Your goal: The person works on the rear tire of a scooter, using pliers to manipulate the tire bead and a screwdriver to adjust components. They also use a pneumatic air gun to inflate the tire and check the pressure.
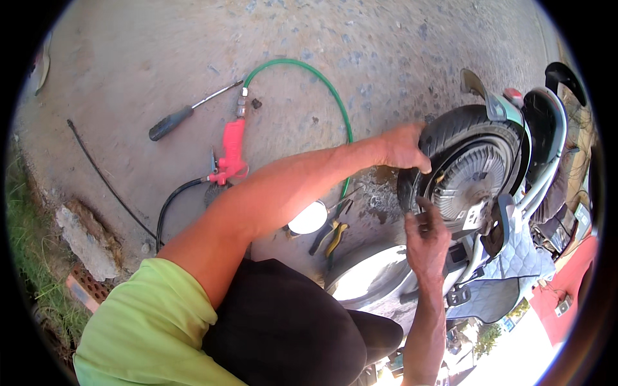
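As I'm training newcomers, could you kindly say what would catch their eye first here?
Probably the bright red pistol-shaped tool lying left of centre, with its green hose arching to the right. Next would likely come the black wheel at the right, then the lime sleeve at lower left.

Tyre (458,123): matt black rubber, treaded. Hub (473,177): ribbed metal, dull. Air gun (232,149): smooth red plastic, metal fitting (242,106). Hose (335,94): smooth, glossy green plastic. Screwdriver (183,114): metal shank (217,94), matt handle (170,124). Ground (193,51): rough, gritty. Stone (87,238), lower left: coarse. Cover (514,258), lower right: quilted cloth.
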`<state>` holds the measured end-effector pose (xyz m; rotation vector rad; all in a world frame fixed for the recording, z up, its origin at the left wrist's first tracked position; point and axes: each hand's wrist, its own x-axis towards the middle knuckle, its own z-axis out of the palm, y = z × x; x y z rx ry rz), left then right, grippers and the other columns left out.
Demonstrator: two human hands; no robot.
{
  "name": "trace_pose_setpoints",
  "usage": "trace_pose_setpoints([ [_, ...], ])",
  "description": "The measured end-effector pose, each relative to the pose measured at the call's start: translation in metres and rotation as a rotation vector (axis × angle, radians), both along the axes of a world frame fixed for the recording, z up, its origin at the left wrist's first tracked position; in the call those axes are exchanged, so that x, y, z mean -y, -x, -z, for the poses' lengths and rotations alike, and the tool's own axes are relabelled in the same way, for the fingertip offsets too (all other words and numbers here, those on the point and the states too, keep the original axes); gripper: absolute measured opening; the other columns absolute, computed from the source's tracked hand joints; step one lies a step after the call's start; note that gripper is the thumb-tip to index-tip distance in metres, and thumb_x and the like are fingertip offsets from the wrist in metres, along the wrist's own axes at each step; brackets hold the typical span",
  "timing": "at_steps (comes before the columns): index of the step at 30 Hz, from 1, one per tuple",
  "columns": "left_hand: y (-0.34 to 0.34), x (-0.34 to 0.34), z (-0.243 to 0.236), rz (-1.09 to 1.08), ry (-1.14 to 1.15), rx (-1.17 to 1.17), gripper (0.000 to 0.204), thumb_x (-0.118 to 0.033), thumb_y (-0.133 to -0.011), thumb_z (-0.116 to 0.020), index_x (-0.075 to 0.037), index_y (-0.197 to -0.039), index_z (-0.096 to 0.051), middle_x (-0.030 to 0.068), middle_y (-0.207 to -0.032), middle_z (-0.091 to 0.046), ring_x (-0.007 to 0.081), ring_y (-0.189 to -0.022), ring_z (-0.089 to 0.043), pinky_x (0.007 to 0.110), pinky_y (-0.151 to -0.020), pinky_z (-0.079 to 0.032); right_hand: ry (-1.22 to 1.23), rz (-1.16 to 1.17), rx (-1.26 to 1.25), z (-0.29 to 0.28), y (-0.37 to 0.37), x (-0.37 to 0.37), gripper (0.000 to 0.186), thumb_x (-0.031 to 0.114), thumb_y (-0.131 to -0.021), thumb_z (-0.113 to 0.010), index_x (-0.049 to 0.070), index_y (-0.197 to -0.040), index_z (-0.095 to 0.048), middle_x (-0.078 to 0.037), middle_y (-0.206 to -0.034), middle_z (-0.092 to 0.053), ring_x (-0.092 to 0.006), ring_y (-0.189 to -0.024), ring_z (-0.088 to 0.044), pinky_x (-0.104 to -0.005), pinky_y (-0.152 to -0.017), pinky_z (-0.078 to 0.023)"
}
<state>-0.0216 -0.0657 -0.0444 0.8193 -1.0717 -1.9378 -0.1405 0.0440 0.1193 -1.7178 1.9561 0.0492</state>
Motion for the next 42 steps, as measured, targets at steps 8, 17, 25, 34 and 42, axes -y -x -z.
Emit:
trace_pose_setpoints([
  [8,0.006,-0.007,0.005,-0.007,-0.053,-0.147,0.079,-0.013,-0.069,-0.084,0.012,-0.135,-0.048,0.0205,-0.125,-0.066,0.0270,-0.115,-0.063,0.036,-0.103,-0.046,-0.370,-0.047,-0.021,0.056,-0.002,-0.084,0.035,0.032,-0.089,-0.067,0.006,-0.113,-0.071,-0.015,-0.085,-0.075,-0.0338,-0.083,-0.073,-0.0430,-0.081,-0.056],
  [17,-0.004,-0.018,-0.022,-0.124,-0.030,0.123,0.082,-0.024,-0.071,-0.084,0.013,-0.136,-0.049,0.0252,-0.125,-0.065,0.0305,-0.119,-0.061,0.039,-0.103,-0.046,-0.548,0.150,0.208,0.134,-0.032,-0.164,0.049,0.045,-0.084,-0.070,0.001,-0.106,-0.073,-0.018,-0.089,-0.075,-0.0359,-0.093,-0.072,-0.0430,-0.084,-0.055],
  [25,-0.013,0.003,-0.046,-0.055,0.038,0.322,0.081,-0.029,-0.067,-0.081,0.012,-0.131,-0.053,0.0292,-0.122,-0.065,0.0365,-0.115,-0.063,0.039,-0.098,-0.049,-0.289,0.268,0.115,0.150,-0.067,-0.167,0.049,0.040,-0.079,-0.078,-0.006,-0.093,-0.070,-0.015,-0.078,-0.073,-0.0218,-0.072,-0.073,-0.0358,-0.071,-0.055],
  [34,-0.007,0.013,-0.027,-0.086,0.087,0.349,0.064,-0.026,-0.064,-0.078,0.007,-0.116,-0.061,0.0278,-0.107,-0.069,0.0385,-0.105,-0.067,0.042,-0.089,-0.052,-0.849,0.328,0.291,0.058,-0.036,-0.145,0.042,0.029,-0.083,-0.077,-0.005,-0.103,-0.064,-0.011,-0.081,-0.070,-0.0158,-0.068,-0.067,-0.0307,-0.065,-0.053],
  [42,-0.004,0.018,-0.014,-0.131,0.104,0.234,0.063,-0.023,-0.062,-0.081,0.007,-0.115,-0.062,0.0276,-0.103,-0.070,0.0382,-0.100,-0.069,0.041,-0.087,-0.053,-0.814,0.679,0.947,-0.013,-0.002,-0.087,0.045,0.020,-0.083,-0.080,0.000,-0.116,-0.056,-0.014,-0.095,-0.070,-0.0228,-0.079,-0.070,-0.0320,-0.064,-0.055],
])
